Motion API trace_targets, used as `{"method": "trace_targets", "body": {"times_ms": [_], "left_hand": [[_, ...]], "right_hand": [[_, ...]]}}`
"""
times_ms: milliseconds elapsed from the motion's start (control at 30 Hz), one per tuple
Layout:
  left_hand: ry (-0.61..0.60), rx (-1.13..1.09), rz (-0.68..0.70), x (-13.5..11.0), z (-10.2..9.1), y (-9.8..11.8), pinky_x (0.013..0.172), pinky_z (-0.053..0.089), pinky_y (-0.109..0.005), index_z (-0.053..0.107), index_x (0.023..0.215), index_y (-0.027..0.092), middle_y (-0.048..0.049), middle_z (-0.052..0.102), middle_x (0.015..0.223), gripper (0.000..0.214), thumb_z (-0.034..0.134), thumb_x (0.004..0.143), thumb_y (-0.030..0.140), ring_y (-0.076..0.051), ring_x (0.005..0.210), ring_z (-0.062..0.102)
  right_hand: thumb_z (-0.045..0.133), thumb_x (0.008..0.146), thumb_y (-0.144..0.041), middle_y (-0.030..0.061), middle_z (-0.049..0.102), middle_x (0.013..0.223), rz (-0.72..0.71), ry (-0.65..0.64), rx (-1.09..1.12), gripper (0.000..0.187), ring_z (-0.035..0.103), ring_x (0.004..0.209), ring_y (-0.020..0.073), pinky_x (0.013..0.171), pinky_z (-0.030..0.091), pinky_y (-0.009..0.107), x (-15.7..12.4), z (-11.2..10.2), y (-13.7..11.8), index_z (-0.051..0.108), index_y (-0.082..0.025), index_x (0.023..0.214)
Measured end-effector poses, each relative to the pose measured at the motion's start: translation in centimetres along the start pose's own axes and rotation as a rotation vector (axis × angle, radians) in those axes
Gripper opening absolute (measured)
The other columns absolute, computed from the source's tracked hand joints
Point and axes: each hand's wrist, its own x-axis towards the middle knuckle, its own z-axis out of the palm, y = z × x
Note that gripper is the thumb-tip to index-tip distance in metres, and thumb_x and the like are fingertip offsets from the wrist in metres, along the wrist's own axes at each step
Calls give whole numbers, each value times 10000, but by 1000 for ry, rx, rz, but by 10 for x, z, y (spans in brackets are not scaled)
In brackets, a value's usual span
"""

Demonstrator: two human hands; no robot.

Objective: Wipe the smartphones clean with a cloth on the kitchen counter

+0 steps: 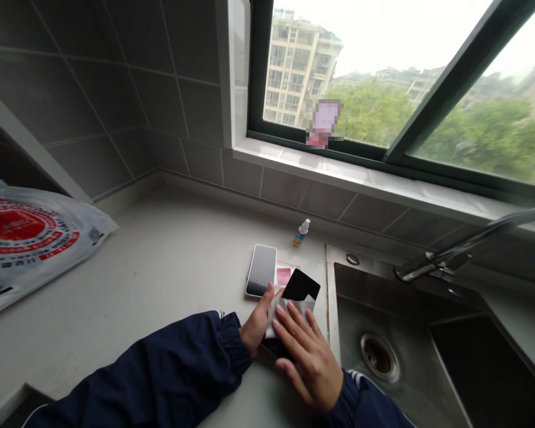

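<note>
A smartphone (261, 270) with a glossy dark screen lies on the pale countertop (151, 273), its lower edge close to my left hand (256, 321). My left thumb presses on the edge of a silver packet (304, 307), which has a black flap (300, 285) at its far end. My right hand (305, 362) lies over the packet with fingers spread. A dark object (276, 349) shows beneath my hands, mostly hidden. Behind the packet is a pale card with a pink label (283, 276).
A small spray bottle (301, 232) stands against the tiled wall to the far side of the phone. A steel sink (396, 339) with a drain and tall faucet (468, 241) lies to the right. A large printed plastic bag (27, 241) lies at the left.
</note>
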Motion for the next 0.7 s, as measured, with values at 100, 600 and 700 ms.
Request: {"method": "trace_targets", "body": {"times_ms": [100,600,700], "left_hand": [[-88,98,26,-1,-4,-5,1163,235,-389,482,1378,116,-134,586,1334,652,336,940,576,-263,1334,446],[-331,767,222,-13,12,9,1203,77,-451,315,1483,216,-95,334,1541,641,401,931,531,-280,1452,220],[-214,637,226,-12,6,4,1206,95,-388,451,1413,213,-79,380,1519,552,395,945,499,-248,1443,256]], "right_hand": [[432,971,-289,119,280,1560,106,89,-13,574,186,1456,329,1172,161,511,-3,3,9,288,-124,1502],[430,965,-303,141,187,1585,322,219,-26,636,141,1456,375,1138,189,586,-5,3,12,189,-153,1535],[438,964,-309,137,221,1576,254,155,-29,633,148,1457,360,1154,178,565,-4,4,11,208,-143,1530]]}}
